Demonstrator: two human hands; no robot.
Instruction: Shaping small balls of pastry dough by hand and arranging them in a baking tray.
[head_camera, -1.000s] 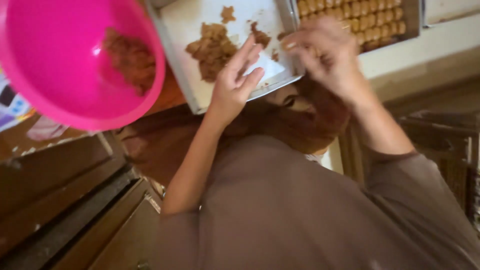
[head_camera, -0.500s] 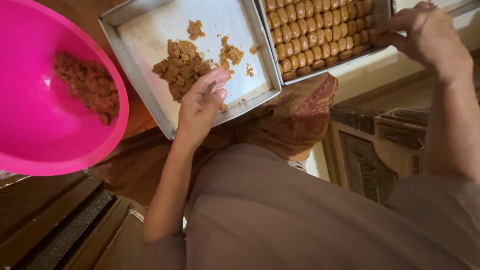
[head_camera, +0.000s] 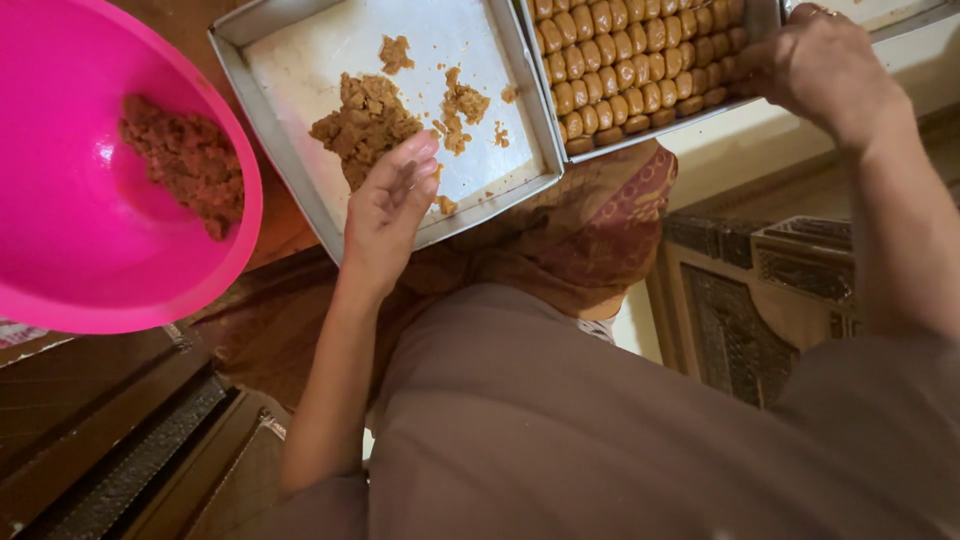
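Observation:
My left hand (head_camera: 388, 205) lies on the near edge of a square metal tray (head_camera: 300, 70), fingers stretched out and close together. Its fingertips touch a pile of crumbly brown dough (head_camera: 365, 120). My right hand (head_camera: 825, 65) is curled over the near right corner of a second metal tray (head_camera: 762, 15). That tray is filled with rows of small shaped brown pieces (head_camera: 630, 70). The right fingers are hidden behind the back of the hand, so what they pinch does not show.
A big pink bowl (head_camera: 70, 240) with darker brown dough (head_camera: 185, 160) sits at the left. A patterned brown cloth (head_camera: 600, 220) hangs under the trays. Dark carved wooden furniture (head_camera: 760, 290) stands at the right, and wooden boards (head_camera: 110, 440) at the lower left.
My right hand went from the middle of the trays out to the second tray's right corner. My left hand slid down to the dough tray's near edge.

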